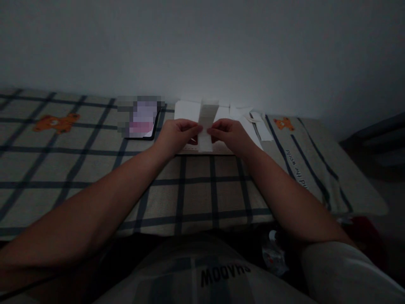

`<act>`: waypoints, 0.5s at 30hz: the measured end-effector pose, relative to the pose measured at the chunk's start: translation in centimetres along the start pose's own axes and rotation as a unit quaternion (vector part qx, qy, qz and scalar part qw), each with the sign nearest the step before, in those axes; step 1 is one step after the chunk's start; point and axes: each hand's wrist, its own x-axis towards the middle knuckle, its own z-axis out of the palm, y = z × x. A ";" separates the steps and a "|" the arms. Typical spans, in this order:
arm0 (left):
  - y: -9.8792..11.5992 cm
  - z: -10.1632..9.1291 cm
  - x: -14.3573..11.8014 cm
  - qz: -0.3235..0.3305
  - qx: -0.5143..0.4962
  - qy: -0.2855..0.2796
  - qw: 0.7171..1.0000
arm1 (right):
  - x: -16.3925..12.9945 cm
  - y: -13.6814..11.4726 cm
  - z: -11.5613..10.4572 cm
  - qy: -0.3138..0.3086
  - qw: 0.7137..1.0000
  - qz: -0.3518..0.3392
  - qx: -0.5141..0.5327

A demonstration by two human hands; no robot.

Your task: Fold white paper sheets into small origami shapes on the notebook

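Observation:
A narrow white paper strip (206,122) stands upright between my two hands, over a sheet of white paper (186,110) lying on the bed. My left hand (175,136) pinches the strip's left edge near its lower half. My right hand (230,134) pinches its right edge at the same height. Both hands rest close to the sheet below. The scene is dim.
A checked bedspread (95,164) with orange bear prints covers the bed, against a plain wall. A tablet (139,120) lies left of the paper. More white paper pieces (253,120) lie to the right. A plastic bottle (274,253) sits low near my right elbow.

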 end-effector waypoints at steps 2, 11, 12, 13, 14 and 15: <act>0.0 0.0 0.0 -0.003 0.002 0.002 1.000 | 0.0 0.1 0.0 0.009 1.000 0.000 0.004; -0.1 -0.1 0.1 0.019 0.005 0.032 0.999 | -0.4 -0.6 0.2 -0.017 1.000 0.003 -0.019; -0.1 -0.1 0.1 0.017 0.001 0.027 0.999 | -0.4 -0.6 0.2 -0.007 1.000 -0.004 -0.029; -0.1 -0.1 0.1 0.015 0.000 0.020 1.000 | -0.4 -0.7 0.1 0.002 0.999 -0.008 -0.036; -0.1 -0.1 0.1 0.012 0.005 0.013 1.000 | -0.4 -0.7 0.1 0.008 0.999 -0.008 -0.041; 0.0 -0.1 0.0 0.008 0.014 0.007 1.000 | -0.4 -0.6 0.0 0.011 0.999 -0.005 -0.042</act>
